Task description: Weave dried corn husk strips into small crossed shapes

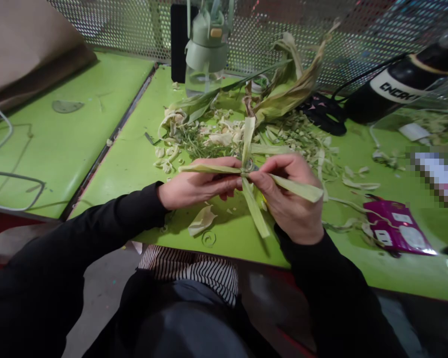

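Note:
Both hands meet over the front of the green table, pinching corn husk strips [257,211] that cross at a small knot and stick out in several directions. My left hand [203,184] is closed on the strips from the left, thumb and fingers at the knot. From the right, my right hand [293,196] pinches the strips close to the same crossing, its fingertips partly hiding what lies there. Below the hands, a loose husk piece [202,220] rests on the table. Just behind them spreads a heap of husk scraps [224,134].
A pale green water bottle [207,54] stands at the back, and long dried husks [294,94] lean beside it. To the right are a black bottle [399,82], a purple power strip [399,226] and a cable. A brown paper bag [33,44] lies at back left on the table [108,199].

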Tool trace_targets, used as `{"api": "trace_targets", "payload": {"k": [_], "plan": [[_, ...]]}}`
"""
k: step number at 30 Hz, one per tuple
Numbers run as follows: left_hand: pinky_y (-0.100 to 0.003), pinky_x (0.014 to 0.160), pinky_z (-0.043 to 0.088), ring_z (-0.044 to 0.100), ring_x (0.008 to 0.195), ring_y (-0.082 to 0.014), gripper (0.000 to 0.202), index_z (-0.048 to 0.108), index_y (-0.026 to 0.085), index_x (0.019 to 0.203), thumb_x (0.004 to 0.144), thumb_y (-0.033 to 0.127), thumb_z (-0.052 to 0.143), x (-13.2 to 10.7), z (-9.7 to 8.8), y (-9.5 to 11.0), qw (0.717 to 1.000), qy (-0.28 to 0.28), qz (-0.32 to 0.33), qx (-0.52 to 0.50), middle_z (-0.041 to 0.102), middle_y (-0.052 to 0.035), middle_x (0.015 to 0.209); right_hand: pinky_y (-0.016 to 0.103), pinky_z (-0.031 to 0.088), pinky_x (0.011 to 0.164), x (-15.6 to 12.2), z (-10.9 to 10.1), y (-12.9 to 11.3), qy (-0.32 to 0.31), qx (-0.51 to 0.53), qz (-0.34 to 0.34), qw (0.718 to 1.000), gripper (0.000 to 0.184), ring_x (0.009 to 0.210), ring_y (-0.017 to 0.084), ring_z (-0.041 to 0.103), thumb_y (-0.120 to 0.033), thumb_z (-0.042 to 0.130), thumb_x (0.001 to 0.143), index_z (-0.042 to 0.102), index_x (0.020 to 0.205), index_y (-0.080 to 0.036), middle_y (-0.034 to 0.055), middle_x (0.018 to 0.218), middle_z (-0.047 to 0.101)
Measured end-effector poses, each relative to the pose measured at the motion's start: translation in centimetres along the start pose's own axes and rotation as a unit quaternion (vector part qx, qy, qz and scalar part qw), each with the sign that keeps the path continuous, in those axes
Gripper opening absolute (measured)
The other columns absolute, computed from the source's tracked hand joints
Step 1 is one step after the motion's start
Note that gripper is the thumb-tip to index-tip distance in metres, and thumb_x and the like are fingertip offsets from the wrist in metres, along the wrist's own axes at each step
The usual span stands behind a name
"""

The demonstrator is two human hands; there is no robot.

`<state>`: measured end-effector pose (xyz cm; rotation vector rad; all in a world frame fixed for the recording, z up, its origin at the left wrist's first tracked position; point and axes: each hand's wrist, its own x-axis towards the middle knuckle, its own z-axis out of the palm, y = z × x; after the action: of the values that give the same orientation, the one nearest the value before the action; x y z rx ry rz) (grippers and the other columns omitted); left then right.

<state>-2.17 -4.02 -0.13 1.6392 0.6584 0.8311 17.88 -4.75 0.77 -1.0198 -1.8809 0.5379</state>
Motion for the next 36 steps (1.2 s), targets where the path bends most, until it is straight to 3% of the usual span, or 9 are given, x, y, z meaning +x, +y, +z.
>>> {"api": "trace_targets", "payload": {"k": [2,4,6,9,15,21,29,34,36], "plan": [[-0.021,0.06,0.046,0.054,0.064,-0.0083,0.026,0.056,0.016,0.089,0.095,0.041,0.06,0.0,-0.1,-0.1,0.998,0.0,0.04,0.048,0.054,0.0023,0.073,0.029,0.032,0.05,0.2,-0.2,-0.2,-0.035,-0.001,0.005,0.999,0.026,0.051,0.01,0.041,-0.043,0.064,0.093,0.058,0.077,-0.024,-0.0048,0.061,0.05],[-0.022,0.067,0.048,0.056,0.072,-0.0099,0.021,0.058,0.015,0.088,0.096,0.035,0.06,0.0,-0.1,-0.3,0.991,-0.009,0.094,0.096,0.057,0.0001,0.078,0.029,0.029,0.049,0.4,-0.6,-0.5,-0.111,0.013,0.013,0.994,0.038,0.049,0.01,0.037,-0.048,0.056,0.097,0.054,0.068,-0.022,-0.0052,0.055,0.042],[-0.023,0.075,0.049,0.06,0.082,-0.0118,0.017,0.061,0.014,0.092,0.098,0.03,0.057,0.0,-0.2,-0.6,0.982,-0.019,0.146,0.121,0.062,-0.0034,0.087,0.029,0.028,0.049,0.7,-1.0,-0.8,-0.18,0.051,0.044,0.981,0.046,0.049,0.009,0.036,-0.05,0.052,0.098,0.053,0.063,-0.021,-0.0044,0.055,0.042],[-0.023,0.08,0.05,0.063,0.089,-0.0129,0.016,0.063,0.013,0.096,0.1,0.026,0.053,-0.2,-0.2,-0.8,0.968,-0.02,0.201,0.147,0.066,-0.007,0.097,0.029,0.027,0.049,0.7,-1.5,-0.8,-0.222,0.124,0.104,0.961,0.049,0.05,0.009,0.037,-0.051,0.054,0.097,0.054,0.059,-0.02,-0.0033,0.057,0.046],[-0.02,0.069,0.05,0.06,0.074,-0.01,0.018,0.061,0.012,0.091,0.097,0.028,0.059,-0.1,-0.1,-0.8,0.941,0.008,0.26,0.216,0.061,-0.0028,0.082,0.028,0.022,0.047,0.1,-1.5,-0.5,-0.216,0.219,0.157,0.938,0.051,0.051,0.009,0.033,-0.059,0.061,0.09,0.049,0.058,-0.02,-0.0053,0.056,0.038],[-0.024,0.072,0.054,0.064,0.079,-0.013,0.022,0.059,0.012,0.09,0.1,0.03,0.052,-0.4,0.5,-0.9,0.921,0.008,0.282,0.269,0.067,-0.0074,0.088,0.028,0.024,0.047,0.3,-1.5,-1.4,-0.276,0.146,0.165,0.935,0.045,0.049,0.008,0.032,-0.047,0.06,0.093,0.057,0.059,-0.019,-0.0048,0.054,0.039],[-0.025,0.063,0.049,0.062,0.069,-0.0129,0.017,0.056,0.021,0.086,0.098,0.031,0.052,-1.8,1.2,-0.2,0.924,0.056,0.24,0.292,0.064,-0.0028,0.082,0.028,0.022,0.046,-1.0,-0.9,-1.2,-0.233,0.248,0.194,0.92,0.049,0.049,0.008,0.037,-0.05,0.064,0.089,0.048,0.054,-0.019,-0.0038,0.055,0.042],[-0.023,0.058,0.045,0.057,0.061,-0.0106,0.022,0.052,0.02,0.083,0.099,0.034,0.052,-1.3,1.2,-0.7,0.906,0.082,0.275,0.311,0.059,0.001,0.072,0.026,0.021,0.046,-0.8,-0.8,-1.4,-0.22,0.278,0.212,0.91,0.051,0.048,0.007,0.034,-0.049,0.07,0.085,0.043,0.053,-0.02,-0.0054,0.052,0.039],[-0.021,0.053,0.042,0.054,0.057,-0.0086,0.024,0.052,0.019,0.081,0.099,0.035,0.054,-0.8,1.1,-0.9,0.906,0.1,0.271,0.311,0.057,0.0023,0.069,0.025,0.02,0.044,-0.5,-0.7,-1.3,-0.188,0.337,0.243,0.89,0.05,0.045,0.006,0.029,-0.049,0.071,0.084,0.044,0.055,-0.02,-0.0073,0.05,0.035]]}}
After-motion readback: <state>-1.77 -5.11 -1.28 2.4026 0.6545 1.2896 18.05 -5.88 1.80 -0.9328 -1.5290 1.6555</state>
